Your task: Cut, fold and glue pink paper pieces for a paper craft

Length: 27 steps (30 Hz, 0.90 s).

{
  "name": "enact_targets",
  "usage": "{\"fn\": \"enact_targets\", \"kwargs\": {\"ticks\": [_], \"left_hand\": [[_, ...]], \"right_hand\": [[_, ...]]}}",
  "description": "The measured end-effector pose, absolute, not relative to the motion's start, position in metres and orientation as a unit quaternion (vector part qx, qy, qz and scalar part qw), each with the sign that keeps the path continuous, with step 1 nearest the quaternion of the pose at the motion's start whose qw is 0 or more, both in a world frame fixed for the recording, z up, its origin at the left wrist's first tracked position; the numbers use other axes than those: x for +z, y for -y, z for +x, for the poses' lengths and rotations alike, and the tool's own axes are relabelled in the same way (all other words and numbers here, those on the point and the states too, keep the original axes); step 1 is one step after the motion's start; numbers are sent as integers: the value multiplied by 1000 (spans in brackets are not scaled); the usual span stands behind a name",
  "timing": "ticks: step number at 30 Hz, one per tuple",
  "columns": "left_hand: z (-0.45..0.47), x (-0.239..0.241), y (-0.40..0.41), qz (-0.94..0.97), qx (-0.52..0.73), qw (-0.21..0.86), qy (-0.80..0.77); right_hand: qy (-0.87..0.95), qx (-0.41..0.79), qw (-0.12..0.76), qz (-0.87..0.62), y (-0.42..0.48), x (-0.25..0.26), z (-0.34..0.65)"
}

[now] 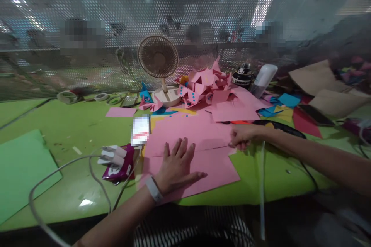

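Note:
My left hand (175, 170) lies flat on pink paper (217, 173), fingers spread, a pale band around its wrist. At the right edge of an upper pink sheet (199, 133), my right hand (242, 137) is closed, with its fingers curled down. What it grips, if anything, is hidden. A thin dark line runs across the paper from near my left fingertips to my right hand; whether it is a cut or an overlapping edge, I cannot tell. Behind the sheets rises a heap of folded pink paper pieces (199, 85), some with blue dots.
A desk fan (159, 58) stands behind the paper. Left are a blurred bright screen (140, 130), a white plug (113, 156) with cables on a purple object, and green sheets (26, 170). Rightward lie a dark phone (315, 115) and coloured scraps. Perforated metal panels stand behind the table.

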<state>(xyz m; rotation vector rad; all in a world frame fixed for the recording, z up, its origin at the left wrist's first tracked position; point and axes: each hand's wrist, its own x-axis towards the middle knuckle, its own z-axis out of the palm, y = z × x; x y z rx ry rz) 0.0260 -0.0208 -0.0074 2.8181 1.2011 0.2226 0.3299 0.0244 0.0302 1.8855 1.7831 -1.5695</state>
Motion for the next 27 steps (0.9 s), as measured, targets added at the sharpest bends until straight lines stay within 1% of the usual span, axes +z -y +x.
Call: {"fn": "enact_targets", "kwargs": {"ticks": [3,6,10,12,17,23,27], "left_hand": [[25,-9,20,917,73,38,-389],[24,-11,20,918,67,43,-389],[25,-12,21,917,63,47,-392],[26,-11,22,917,65,43,-391],[19,-4,24,919,51,41,-390],[-20,0,33,900,25,20,-435],[-33,12,39,880,4,29,-474]], "right_hand": [[-611,-533,19,585,-29,38,307],[-626,-562,2,541,-37,33,268],[-616,-595,37,515,-46,9,235],[-616,-598,46,512,-48,-1,232],[-615,-605,28,505,-47,-12,237],[-604,-624,18,495,-47,-18,238],[-602,-634,23,485,-48,-22,239]]}}
